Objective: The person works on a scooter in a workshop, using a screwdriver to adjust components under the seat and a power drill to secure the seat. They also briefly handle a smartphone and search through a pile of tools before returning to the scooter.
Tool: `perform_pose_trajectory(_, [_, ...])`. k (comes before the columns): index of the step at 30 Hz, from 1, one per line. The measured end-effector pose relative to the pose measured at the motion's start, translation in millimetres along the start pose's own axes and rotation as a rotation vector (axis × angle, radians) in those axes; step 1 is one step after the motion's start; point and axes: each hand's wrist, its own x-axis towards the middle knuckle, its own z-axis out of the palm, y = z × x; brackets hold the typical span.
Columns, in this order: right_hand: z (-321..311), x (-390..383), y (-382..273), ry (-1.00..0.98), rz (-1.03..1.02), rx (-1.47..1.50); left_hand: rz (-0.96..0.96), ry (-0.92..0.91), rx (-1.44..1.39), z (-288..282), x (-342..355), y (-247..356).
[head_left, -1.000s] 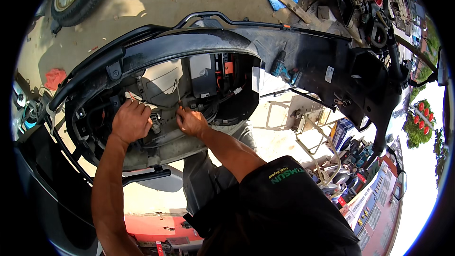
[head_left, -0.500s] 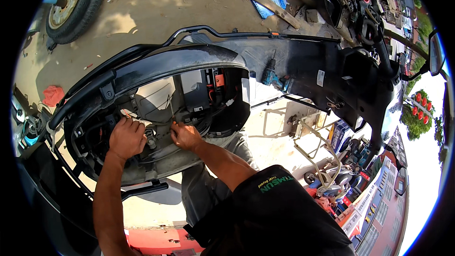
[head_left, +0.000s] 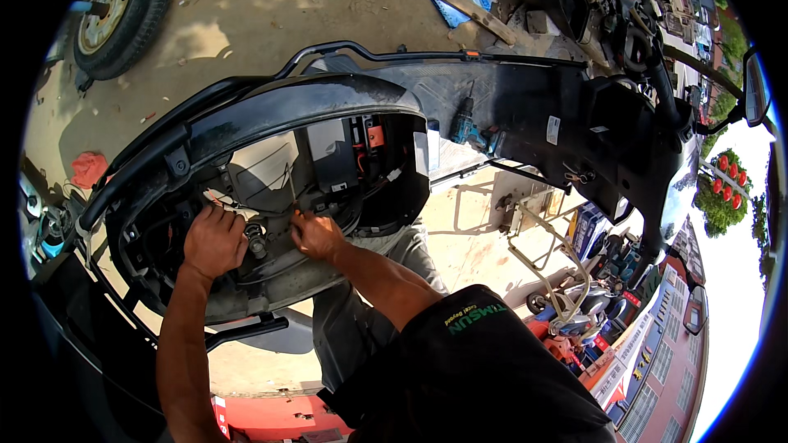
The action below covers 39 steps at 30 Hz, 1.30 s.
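two bare hands of mine are in the open cavity of one black scooter body (head_left: 308,94). my right hand (head_left: 316,234) is closed, thumb and fingers pinching the orange handle of one screwdriver (head_left: 291,184), whose thin shaft points up past a pale panel (head_left: 264,168). my left hand (head_left: 215,240) is curled with its fingertips bunched just below one small bundle of red and white wires (head_left: 220,197); i cannot tell whether they pinch it. between my hands sits one coil spring (head_left: 257,239). to the right of the screwdriver is one black-and-grey box (head_left: 330,156), then one orange part (head_left: 375,136). one cordless drill (head_left: 465,125) lies on the footboard (head_left: 521,94). on the ground i count one wheel (head_left: 115,20), one blue sheet (head_left: 462,0) and two red cloths (head_left: 89,170).

compared with a second ago, the view has shifted, bringing the second cloth in at the top and more of the wheel; both my hands stay at about the same spots in the cavity, and the screwdriver remains in my right.
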Motion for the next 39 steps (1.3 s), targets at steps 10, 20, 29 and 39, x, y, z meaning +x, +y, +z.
perform_pose_trajectory(10, [1,0,1,0.009,-0.002,0.008,0.003,0.015,-0.003,0,0,-1])
perform_pose_trajectory(20, [9,1,8,-0.002,-0.011,0.024,0.004,0.03,-0.018,1,-1,-1])
perform_pose_trajectory(29, [3,1,2,-0.035,0.011,0.022,-0.011,-0.013,-0.012,0,-2,0])
perform_pose_trajectory(39, [1,1,-2,-0.007,-0.001,0.026,0.025,0.072,-0.035,1,-3,-3])
